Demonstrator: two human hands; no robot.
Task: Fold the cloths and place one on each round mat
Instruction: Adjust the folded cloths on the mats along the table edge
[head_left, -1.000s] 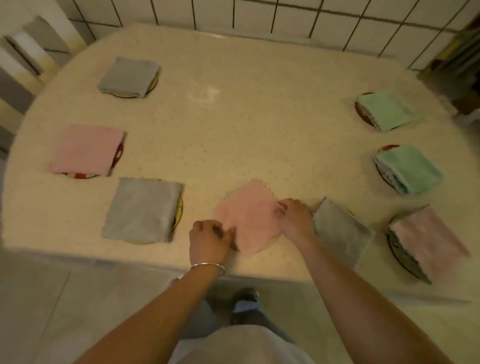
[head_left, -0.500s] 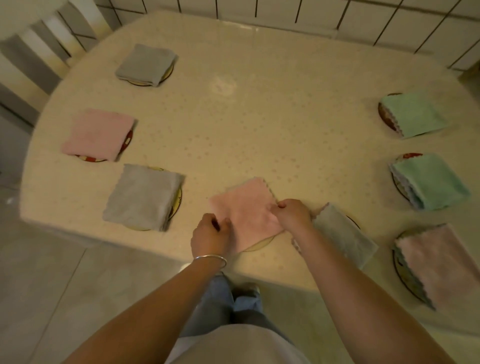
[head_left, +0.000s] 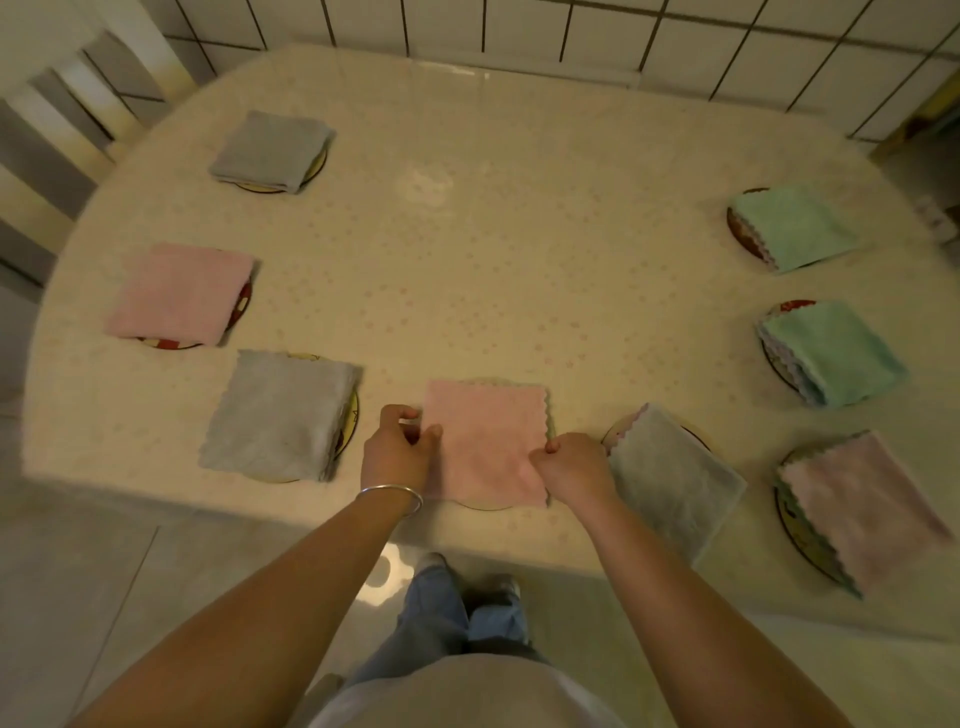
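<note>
A folded pink cloth (head_left: 485, 439) lies on a round mat (head_left: 485, 505) at the table's near edge; only the mat's front rim shows. My left hand (head_left: 397, 452) pinches the cloth's left edge. My right hand (head_left: 574, 467) pinches its right edge near the lower corner. Folded cloths cover the other mats: grey (head_left: 278, 415), pink (head_left: 182, 293) and grey (head_left: 270, 150) on the left, grey (head_left: 672, 480), pink (head_left: 865, 506), green (head_left: 831, 351) and green (head_left: 792, 226) on the right.
The cream dotted table (head_left: 493, 249) is bare across its middle and back. A white tiled wall (head_left: 571, 31) runs behind it. A chair back (head_left: 57, 140) stands at the far left. The floor and my legs (head_left: 457, 613) are below the near edge.
The pink cloth has been turned from a diamond angle to sit square with the table edge on its mat. Both hands stayed on its sides. The camera shifted slightly.
</note>
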